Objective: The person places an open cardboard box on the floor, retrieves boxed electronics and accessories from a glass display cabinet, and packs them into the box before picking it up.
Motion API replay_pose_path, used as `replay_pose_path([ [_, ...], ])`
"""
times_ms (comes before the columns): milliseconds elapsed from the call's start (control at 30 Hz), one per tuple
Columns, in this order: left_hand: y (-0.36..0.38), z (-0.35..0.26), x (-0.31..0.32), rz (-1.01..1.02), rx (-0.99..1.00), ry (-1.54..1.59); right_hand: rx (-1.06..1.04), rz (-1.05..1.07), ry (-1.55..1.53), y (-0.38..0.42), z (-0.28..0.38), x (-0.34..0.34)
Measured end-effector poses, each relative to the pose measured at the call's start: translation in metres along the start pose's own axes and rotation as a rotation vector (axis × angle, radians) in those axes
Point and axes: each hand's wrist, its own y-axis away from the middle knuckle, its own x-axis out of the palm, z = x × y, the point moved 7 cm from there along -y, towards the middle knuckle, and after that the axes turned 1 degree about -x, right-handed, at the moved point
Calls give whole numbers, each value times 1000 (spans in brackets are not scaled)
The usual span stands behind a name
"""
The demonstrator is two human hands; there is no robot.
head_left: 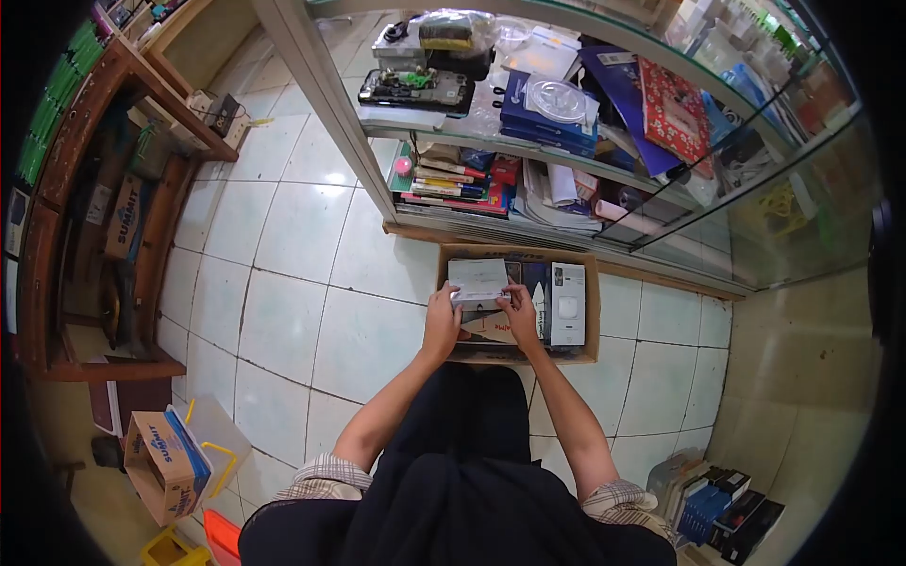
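An open cardboard box [591,307] sits on the floor in front of my knees, filled with flat boxes and other items. Above its left half, a white flat box [478,274] is held between my two hands. My left hand [441,319] grips its left edge, fingers closed. On the lower right corner, my right hand [518,315] has its fingers bent around the edge. Right of my hands, a white product box [568,304] with a printed picture stands in the carton. Beneath my hands lies a tan piece with red lettering [491,327], partly covered.
A glass display cabinet [453,241] stands just beyond the carton, its shelves packed with papers, markers and boxes. To the left is a wooden shelf unit [42,292]. A SUMMIT carton [168,457] lies at lower left; several boxes [717,509] stand at lower right.
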Motion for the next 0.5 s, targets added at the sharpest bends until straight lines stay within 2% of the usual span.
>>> replay_pose_path([
  [67,-2,-7,10,78,73,-241,-24,23,29,-2,-11,-5],
  [100,-5,-13,9,78,66,-241,-18,26,31,-4,-17,-8],
  [167,-7,-24,14,193,105,-622,37,7,251,-4,-30,-12],
  [200,-7,-23,15,189,98,-626,39,15,249,-4,-30,-7],
  [267,-9,-14,25,288,58,-757,18,-23,550,-3,-25,-2],
  [300,-9,-11,26,283,60,-761,13,-21,547,-4,-24,1],
  [367,-7,-10,28,255,102,-827,-134,38,729,-3,-14,9],
  [500,-10,-19,24,291,128,-806,-169,142,740,-2,7,14],
])
